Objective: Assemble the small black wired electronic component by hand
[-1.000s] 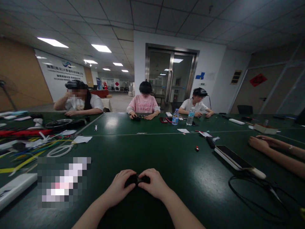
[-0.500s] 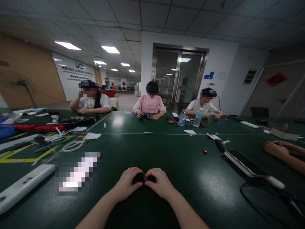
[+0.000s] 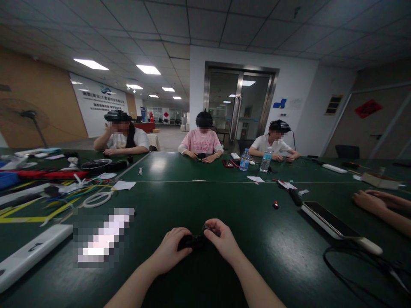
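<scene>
A small black object (image 3: 196,242), low and elongated like a case, is just above or on the green table (image 3: 244,196) in front of me. My left hand (image 3: 171,250) is closed around its left end, thumb on the near side and fingers on the far side. At its right end, my right hand (image 3: 224,243) is slightly raised and pinches a small dark piece (image 3: 206,226) between thumb and fingers. What that piece is, and whether it still touches the black object, I cannot tell.
Left of me lie a long white bar (image 3: 35,252), a blurred-out bright rectangle (image 3: 107,235) and a white cable coil (image 3: 98,198). Rightward are a phone-like slab (image 3: 330,218), black cable (image 3: 327,265), small red item (image 3: 275,204) and another person's hands (image 3: 369,203). Bottles (image 3: 244,160) stand farther back.
My right hand has lifted slightly and shifted right, with a small dark piece now showing at its fingertips. My left hand keeps its hold on the black object.
</scene>
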{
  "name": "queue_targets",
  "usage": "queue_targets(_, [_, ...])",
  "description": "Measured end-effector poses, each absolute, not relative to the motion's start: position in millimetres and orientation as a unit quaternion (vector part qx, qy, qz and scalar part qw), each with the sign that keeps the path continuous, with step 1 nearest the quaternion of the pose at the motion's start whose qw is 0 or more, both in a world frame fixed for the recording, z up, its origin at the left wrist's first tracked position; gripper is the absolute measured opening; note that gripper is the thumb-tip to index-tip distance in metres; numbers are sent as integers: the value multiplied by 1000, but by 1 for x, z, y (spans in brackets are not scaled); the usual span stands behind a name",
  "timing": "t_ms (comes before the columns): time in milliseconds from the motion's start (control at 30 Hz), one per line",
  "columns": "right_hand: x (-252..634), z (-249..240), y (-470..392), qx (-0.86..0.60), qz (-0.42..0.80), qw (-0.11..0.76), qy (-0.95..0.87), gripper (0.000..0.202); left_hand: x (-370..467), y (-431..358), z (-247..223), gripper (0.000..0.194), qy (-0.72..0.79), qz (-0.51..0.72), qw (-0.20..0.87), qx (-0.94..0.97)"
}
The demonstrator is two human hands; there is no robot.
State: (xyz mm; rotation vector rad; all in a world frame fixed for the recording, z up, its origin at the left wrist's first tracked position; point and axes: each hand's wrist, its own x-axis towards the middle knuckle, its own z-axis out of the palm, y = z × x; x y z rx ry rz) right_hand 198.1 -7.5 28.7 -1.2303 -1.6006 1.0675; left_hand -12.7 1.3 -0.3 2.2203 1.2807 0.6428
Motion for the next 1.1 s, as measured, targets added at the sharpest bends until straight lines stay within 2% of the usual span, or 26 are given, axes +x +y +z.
queue_targets(200, [208, 23, -4, -473, 481, 478, -563, 29, -13, -3, 9, 36, 494, 243, 300, 779])
queue_targets(500, [209, 16, -2, -420, 557, 568, -437, 26, -8, -1, 8, 26, 459, 319, 450, 697])
queue_targets(833, [210, 21, -3, -407, 587, 567, -411, 23, -11, 1, 6, 31, 417, 333, 507, 677])
queue_targets(1100, [209, 14, 0, -428, 574, 543, -439, 35, -10, 1, 4, 40, 402, 332, 511, 683])
